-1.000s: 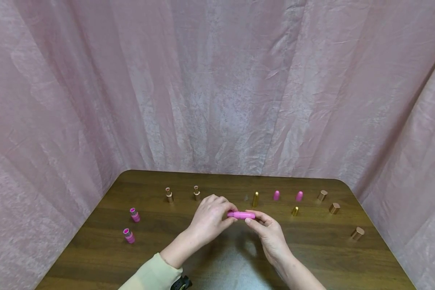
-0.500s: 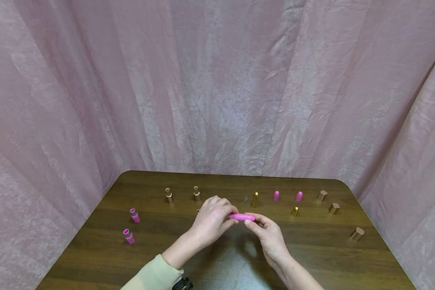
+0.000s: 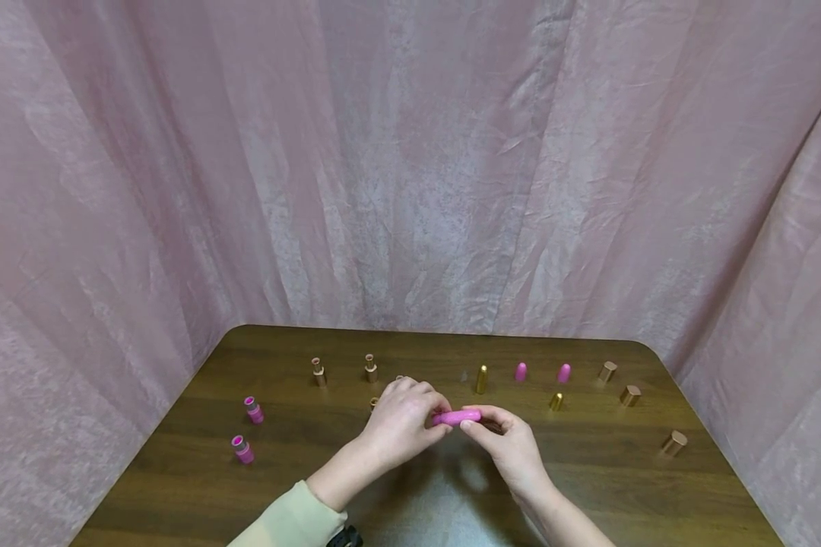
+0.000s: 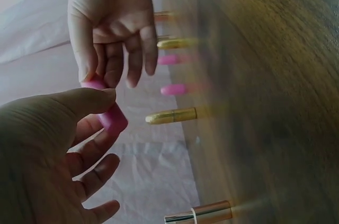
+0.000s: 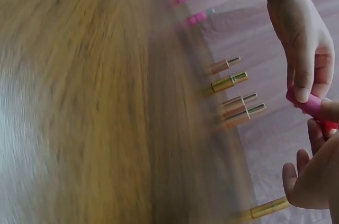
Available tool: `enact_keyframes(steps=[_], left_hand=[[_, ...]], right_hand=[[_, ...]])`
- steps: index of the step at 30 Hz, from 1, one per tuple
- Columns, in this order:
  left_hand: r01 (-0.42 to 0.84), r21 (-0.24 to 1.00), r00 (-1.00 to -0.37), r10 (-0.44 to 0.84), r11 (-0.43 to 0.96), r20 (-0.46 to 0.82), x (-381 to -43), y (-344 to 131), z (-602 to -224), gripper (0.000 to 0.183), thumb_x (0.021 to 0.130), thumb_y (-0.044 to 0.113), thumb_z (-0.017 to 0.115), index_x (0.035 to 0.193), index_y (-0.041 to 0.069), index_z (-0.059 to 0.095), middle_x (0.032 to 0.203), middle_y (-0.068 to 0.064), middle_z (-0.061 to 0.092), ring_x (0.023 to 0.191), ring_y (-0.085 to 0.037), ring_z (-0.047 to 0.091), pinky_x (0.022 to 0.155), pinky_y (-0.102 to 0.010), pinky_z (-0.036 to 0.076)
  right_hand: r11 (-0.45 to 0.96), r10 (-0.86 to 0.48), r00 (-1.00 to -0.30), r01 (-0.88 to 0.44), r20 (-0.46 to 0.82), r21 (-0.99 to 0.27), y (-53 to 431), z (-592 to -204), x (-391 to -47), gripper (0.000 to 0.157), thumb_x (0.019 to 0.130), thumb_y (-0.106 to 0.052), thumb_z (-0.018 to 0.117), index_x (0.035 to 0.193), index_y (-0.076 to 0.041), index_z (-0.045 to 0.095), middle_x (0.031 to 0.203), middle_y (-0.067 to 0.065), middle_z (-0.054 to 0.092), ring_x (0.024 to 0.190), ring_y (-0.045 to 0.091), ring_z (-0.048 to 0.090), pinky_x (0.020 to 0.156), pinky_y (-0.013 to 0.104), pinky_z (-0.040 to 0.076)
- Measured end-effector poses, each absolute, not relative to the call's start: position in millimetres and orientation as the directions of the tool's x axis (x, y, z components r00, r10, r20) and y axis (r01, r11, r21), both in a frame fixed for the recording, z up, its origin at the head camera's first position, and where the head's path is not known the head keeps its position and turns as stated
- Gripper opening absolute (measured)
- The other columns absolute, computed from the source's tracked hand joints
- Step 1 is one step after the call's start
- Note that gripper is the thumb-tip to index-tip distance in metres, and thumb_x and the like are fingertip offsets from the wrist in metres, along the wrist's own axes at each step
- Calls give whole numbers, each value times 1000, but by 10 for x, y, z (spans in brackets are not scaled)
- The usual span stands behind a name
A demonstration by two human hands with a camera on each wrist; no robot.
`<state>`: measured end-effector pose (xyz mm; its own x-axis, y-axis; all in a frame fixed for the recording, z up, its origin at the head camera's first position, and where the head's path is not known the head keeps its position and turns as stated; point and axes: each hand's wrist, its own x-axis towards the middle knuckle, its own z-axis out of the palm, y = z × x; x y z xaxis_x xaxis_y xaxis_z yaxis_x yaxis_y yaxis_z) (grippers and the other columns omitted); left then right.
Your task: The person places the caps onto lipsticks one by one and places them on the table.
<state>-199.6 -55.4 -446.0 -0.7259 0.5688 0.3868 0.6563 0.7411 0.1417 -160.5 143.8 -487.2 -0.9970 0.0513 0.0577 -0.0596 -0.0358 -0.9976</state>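
pink tube (image 3: 456, 418): held up over tabletop (image 3: 657, 501), betw both hands; near horiz, R end slightly higher in head view
L hand (image 3: 402, 422): pinching L end, thumb vs fingers; outer fingers loosely bent, off the tube
R hand (image 3: 513, 452): pinching R end, thumb + index; other fingers hang free
step: my read, 2-handed work on the tube, one pinch per end
alignment: hold both ends on one axis; any push/turn straight along it, no bending
grip force: light + even, IMO; slick round wall could spin or slip if pinched near the tip
joint: fingers cover it, can't tell if/how well seated
tube finish: smooth, glossy, prob plastic; rounded R end
pink bases (image 3: 254, 411): 2, upright, silvery collar, pink inside rim
pink caps (image 3: 521, 372): 2, domed, same pink
gold tube (image 3: 482, 379): shiny, slim, bullet-shaped
gold cap (image 3: 556, 402): shorter, domed
rose-gold bases (image 3: 318, 372): metallic look, stepped neck
rose-gold caps (image 3: 631, 396): 3, faceted, flat top
tabletop finish: dk wood grain, soft sheen, rounded far corners
curtain (image 3: 424, 167): pink, crushed-velvet look, vert folds
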Motion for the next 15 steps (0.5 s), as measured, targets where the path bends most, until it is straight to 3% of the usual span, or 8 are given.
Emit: enact_keyframes(steps=[15], left_hand=[[712,113,-680,640,693,359,-2101,-375,-4453,14,83,36,81,93,29,73,79,13,63,78,-9,51,94,-37,46]], right_hand=[[194,-1,-981,-190,193,-963,1626,-4769,-1560,29,86,-18,84,113,-9,77,110,2,75,107,20,68,91,29,54]])
